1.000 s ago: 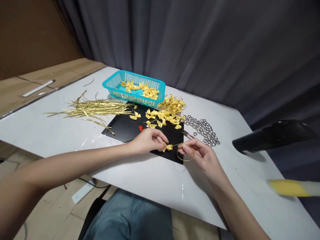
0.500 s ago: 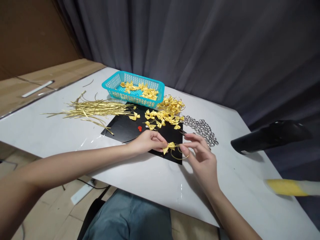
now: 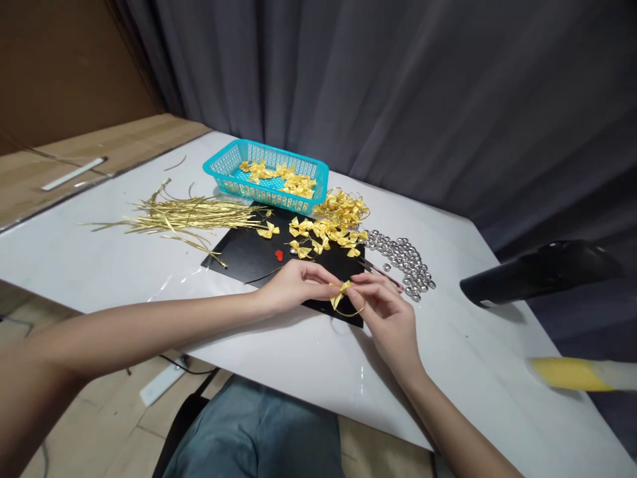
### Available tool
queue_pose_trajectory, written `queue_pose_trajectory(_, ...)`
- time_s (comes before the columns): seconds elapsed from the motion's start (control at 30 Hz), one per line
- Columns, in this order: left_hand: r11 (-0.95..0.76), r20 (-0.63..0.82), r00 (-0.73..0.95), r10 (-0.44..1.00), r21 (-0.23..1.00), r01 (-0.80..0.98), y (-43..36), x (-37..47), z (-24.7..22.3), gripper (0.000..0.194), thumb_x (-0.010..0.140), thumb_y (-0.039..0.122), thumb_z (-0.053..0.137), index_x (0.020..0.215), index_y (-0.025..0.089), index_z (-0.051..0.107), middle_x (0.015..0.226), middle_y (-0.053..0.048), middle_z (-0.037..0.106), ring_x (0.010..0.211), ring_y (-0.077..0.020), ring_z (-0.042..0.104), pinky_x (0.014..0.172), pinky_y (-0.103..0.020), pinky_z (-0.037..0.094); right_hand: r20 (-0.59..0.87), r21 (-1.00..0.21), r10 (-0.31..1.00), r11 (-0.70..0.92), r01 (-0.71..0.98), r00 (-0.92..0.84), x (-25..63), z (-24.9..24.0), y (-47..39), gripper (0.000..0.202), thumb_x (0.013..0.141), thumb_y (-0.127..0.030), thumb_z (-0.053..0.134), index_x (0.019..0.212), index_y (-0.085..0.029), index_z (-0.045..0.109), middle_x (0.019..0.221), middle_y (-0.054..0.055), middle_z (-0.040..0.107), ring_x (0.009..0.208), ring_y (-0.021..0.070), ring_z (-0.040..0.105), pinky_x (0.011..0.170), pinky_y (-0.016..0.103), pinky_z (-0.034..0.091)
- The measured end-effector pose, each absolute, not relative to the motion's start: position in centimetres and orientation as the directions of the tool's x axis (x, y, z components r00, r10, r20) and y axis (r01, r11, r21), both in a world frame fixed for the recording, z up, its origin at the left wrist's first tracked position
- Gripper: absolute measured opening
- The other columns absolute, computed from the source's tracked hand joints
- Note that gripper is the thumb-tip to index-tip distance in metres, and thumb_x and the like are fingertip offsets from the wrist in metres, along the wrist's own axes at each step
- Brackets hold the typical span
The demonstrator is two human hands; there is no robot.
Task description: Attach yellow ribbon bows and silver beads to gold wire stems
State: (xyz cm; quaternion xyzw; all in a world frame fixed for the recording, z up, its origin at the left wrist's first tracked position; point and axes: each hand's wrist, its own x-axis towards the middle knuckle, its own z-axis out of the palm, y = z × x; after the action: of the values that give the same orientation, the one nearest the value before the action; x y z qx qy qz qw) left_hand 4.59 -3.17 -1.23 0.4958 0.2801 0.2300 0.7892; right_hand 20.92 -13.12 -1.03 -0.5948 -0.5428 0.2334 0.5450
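Observation:
Between my hands, a yellow ribbon bow with a gold cord looping below it is held over the front of a black mat. My left hand pinches the bow's left side. Fingertips of my right hand are closed on its right side, where the cord meets the bow. Several more yellow bows lie on the mat just beyond, near a small red piece. Dark-bladed scissors or tweezers lie by my right knuckles, partly hidden.
A blue basket with yellow bows stands at the back, a pile of bows beside it. Gold cords lie to the left. Silver beads spread on the right, near a black cylinder and a yellow-and-clear object.
My right hand has moved left, in to the bow, bringing the cord loop closer. The tool by its knuckles and a loose bead are more exposed. My left hand keeps its pinch.

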Motion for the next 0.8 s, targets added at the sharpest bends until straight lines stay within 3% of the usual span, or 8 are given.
queue_pose_trajectory(0.53, 0.385, -0.213, 0.67, 0.711, 0.915, -0.118, -4.2, 4.6, -0.8, 0.029, 0.065, 0.033, 0.086, 0.085, 0.013, 0.076, 0.087, -0.008, 0.078, 0.08, -0.018, 0.071, 0.082, -0.029, 0.051, 0.341, -0.891, 0.879, 0.189, 0.412, 0.335, 20.4, -1.1, -13.0, 0.009, 0.083, -0.031, 0.071, 0.079, -0.024, 0.074, 0.099, 0.009, 0.063, 0.105, 0.0238, 0.06, 0.082, 0.038, 0.058)
queue_pose_trajectory(0.8, 0.408, -0.216, 0.661, 0.719, 0.901, -0.149, -4.4, 4.7, -1.1, 0.027, 0.065, 0.031, 0.086, 0.084, 0.014, 0.075, 0.085, -0.006, 0.078, 0.079, -0.0148, 0.07, 0.081, -0.026, 0.049, 0.35, -0.891, 0.872, 0.197, 0.41, 0.343, 20.2, -1.2, -12.9, 0.006, 0.083, -0.026, 0.071, 0.078, -0.023, 0.073, 0.099, 0.007, 0.062, 0.099, 0.0209, 0.061, 0.076, 0.033, 0.058)
